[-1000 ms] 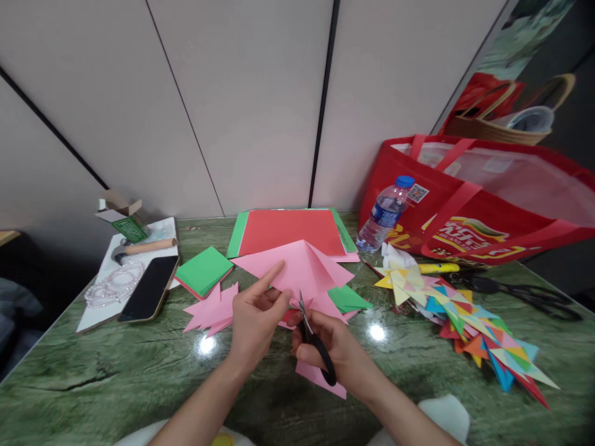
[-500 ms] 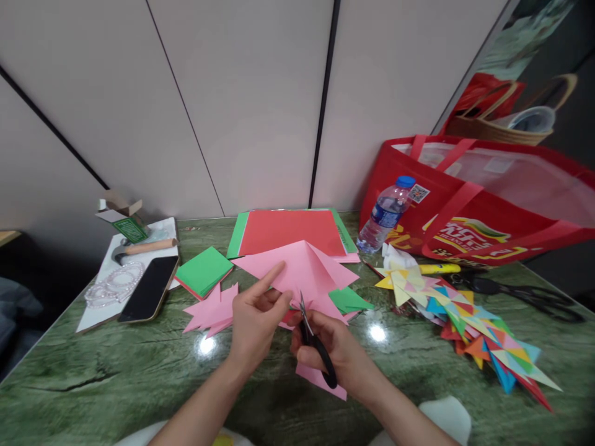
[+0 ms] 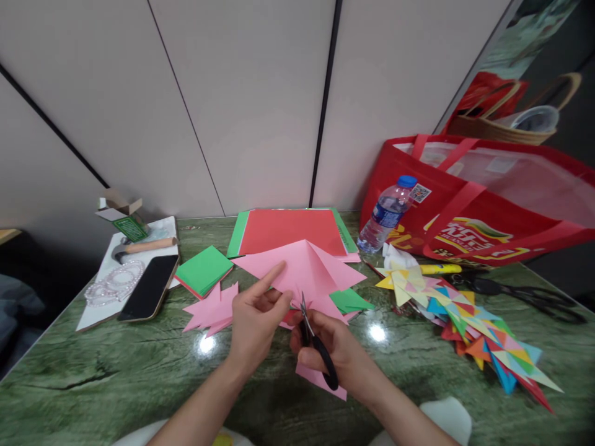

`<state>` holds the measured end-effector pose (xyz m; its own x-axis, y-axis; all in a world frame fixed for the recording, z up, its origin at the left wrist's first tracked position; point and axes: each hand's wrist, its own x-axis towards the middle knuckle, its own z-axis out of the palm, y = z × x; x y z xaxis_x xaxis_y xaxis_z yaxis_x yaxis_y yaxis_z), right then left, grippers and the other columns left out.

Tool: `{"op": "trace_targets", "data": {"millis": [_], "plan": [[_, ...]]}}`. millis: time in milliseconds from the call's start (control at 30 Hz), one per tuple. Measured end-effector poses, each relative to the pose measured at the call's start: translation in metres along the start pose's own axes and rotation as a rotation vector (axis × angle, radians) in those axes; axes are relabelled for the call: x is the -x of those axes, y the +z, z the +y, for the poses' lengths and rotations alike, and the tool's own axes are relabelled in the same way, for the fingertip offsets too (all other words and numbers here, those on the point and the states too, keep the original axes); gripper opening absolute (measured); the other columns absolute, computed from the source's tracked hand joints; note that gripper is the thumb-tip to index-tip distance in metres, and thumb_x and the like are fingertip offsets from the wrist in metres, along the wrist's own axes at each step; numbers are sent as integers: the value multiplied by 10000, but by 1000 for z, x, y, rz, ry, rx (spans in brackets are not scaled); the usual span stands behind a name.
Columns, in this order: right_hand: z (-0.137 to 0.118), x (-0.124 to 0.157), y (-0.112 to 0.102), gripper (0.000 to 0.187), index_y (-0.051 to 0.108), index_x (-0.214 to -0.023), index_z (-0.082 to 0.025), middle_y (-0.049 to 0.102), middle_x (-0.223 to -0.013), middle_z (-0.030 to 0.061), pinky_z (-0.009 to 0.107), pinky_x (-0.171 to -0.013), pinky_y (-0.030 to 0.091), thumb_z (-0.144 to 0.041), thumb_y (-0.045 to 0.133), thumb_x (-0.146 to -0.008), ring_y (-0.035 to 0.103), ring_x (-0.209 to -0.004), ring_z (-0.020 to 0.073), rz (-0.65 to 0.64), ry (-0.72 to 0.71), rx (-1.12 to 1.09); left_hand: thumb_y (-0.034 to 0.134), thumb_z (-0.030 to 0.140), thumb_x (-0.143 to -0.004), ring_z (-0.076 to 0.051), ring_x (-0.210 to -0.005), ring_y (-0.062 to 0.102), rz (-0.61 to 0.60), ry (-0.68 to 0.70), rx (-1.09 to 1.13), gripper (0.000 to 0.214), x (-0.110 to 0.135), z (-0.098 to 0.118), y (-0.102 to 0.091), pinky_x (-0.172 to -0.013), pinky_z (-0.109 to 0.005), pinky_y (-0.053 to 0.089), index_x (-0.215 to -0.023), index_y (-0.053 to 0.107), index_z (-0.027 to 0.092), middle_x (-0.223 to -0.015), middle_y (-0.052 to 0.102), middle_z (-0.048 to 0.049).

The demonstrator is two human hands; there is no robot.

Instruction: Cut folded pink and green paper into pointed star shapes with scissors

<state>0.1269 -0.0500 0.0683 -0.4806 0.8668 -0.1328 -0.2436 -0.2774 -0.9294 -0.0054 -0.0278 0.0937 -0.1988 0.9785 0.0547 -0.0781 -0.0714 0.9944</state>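
Two hands meet over the middle of the bench, seen from above and behind. Our left hand pinches the near edge of the folded pink paper, thumb and bent fingers closed on it, forefinger stretched along the fold. The pinch point itself is hidden behind the knuckles.

Our right hand has its grip clamped on the scissors, fingers through the black loops and blades pointing up and away. The blade tips sit at the paper's lower edge, between our hands. They look nearly together, but they are too small for us to be sure.

The paper stands tented just in front of a red sheet, with a green scrap beside it. A pink offcut pokes out under the right hand, partly covered.

To the right lie paper stars, a bottle and a red bag. Black shears lie blurred near the edge. To the left are a phone, beads and a hammer.
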Motion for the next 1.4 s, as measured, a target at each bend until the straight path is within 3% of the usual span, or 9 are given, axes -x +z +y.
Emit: {"op": "trace_targets", "data": {"millis": [700,1400], "plan": [[2,0,-1,512,581,-914,-194,527,-679,-26,229,-540,375,-429,813,-523,457,-612,124,11,-20,10,691,180,-637,-59,-478,350,13,8,4,492,1,2,1,-448,-174,332,-1126,638,168,-510,407,66],[2,-1,3,439,575,-835,-173,513,-625,-46,201,-486,346,-338,833,-520,425,-550,92,43,-22,-33,657,158,-693,-53,-502,384,-14,35,-8,495,3,-1,0,-471,-156,353,-1183,592,178,-528,445,66]]}}
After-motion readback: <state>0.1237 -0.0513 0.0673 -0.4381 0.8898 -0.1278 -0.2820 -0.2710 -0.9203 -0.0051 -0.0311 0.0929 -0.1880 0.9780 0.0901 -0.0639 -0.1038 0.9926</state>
